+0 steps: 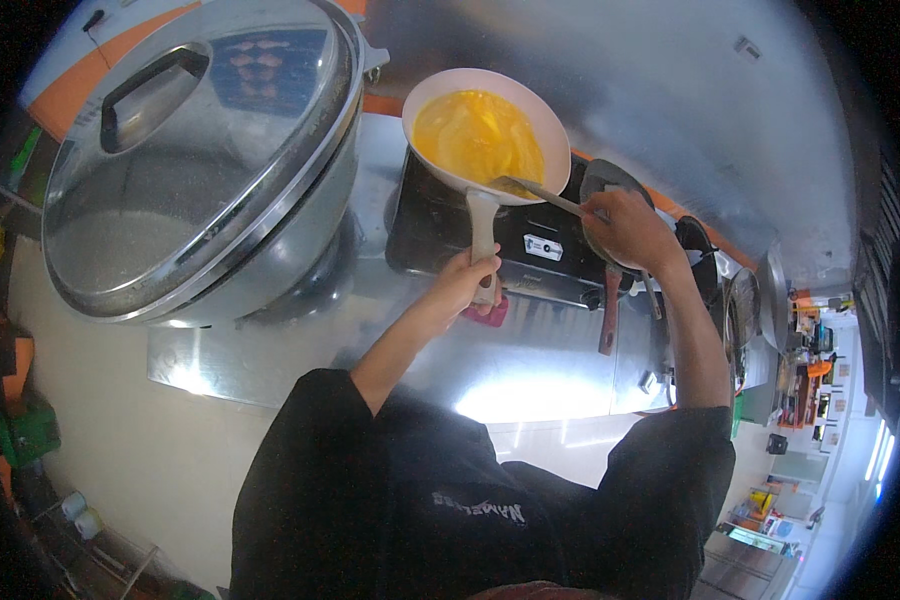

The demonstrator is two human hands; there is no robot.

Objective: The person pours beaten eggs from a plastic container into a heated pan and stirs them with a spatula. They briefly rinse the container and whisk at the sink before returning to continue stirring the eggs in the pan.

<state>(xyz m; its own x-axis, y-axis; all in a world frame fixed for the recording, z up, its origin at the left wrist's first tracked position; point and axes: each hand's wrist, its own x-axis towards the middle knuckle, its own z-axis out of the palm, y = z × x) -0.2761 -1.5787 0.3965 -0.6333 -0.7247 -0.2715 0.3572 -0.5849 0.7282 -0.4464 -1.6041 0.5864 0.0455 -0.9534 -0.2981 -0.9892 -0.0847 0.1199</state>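
My left hand (471, 283) is closed around the pale handle of a frying pan (555, 139) over a black portable stove (439, 217). Yellow beaten egg (480, 139) covers the pan's bottom, with paler, folded-looking patches in it. From the right, my right hand (630, 225) grips a spatula (544, 193), its blade dipping into the egg near the pan's handle. Part of the spatula's handle is hidden by my fingers. Beneath and beside my right hand lies a second, dark pan (615, 174) with a red-brown handle (609, 311).
A large metal pot with a glass lid (195, 172) stands left of the stove on a steel counter (390, 345). A pink-red object (487, 313) is behind my left hand. A metal wall (682, 75) rises behind the stove. More pans and a wire strainer (742, 300) are at the right.
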